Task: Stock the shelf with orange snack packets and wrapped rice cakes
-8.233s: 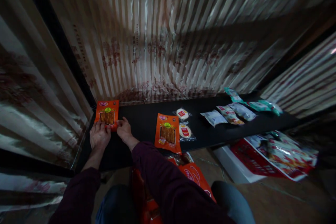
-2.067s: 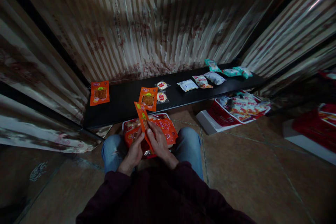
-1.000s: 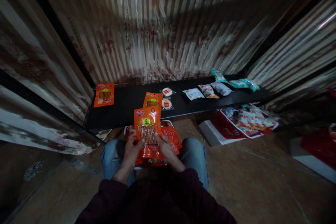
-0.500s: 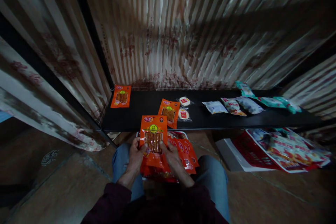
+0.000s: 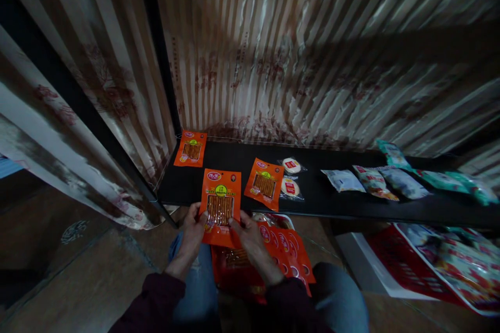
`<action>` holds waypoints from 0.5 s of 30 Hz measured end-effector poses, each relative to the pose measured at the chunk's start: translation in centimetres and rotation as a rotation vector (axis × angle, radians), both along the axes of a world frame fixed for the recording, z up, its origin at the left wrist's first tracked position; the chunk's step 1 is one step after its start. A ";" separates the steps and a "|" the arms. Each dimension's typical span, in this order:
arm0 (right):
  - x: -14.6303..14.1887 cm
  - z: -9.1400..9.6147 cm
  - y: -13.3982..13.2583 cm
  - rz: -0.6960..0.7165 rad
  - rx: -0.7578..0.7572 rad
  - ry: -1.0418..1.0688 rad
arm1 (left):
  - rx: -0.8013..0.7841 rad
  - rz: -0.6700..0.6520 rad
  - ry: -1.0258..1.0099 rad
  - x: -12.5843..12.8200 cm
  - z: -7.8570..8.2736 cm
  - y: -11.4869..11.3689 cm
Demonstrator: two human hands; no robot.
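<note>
Several snacks line the shelf (image 5: 320,205): a left pack (image 5: 190,149) at its left end, a middle pack (image 5: 264,184) further along, round cakes (image 5: 291,165) just beside that, then pale pouches (image 5: 344,179) and green packs (image 5: 392,153) toward its right end. Below the shelf's front edge a stack (image 5: 283,250) of orange packs sits on our lap.

We've got the held pack (image 5: 220,203) upright, our left hand (image 5: 193,229) pinching its lower left and our right hand (image 5: 246,231) its lower right, and its top overlaps the shelf between the two lying packs. Half a second ago it hung lower, short of the shelf.

A red logo and a yellow badge show, but the print is too small to read.
</note>
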State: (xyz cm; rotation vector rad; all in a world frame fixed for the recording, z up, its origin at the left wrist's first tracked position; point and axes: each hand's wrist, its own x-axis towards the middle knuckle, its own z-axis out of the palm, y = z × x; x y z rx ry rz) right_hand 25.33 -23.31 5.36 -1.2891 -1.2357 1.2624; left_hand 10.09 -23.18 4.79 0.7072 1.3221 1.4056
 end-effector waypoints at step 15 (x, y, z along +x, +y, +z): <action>-4.9 -0.1 7.0 0.151 -0.056 0.086 | 0.050 0.154 0.169 -4.6 -1.0 6.2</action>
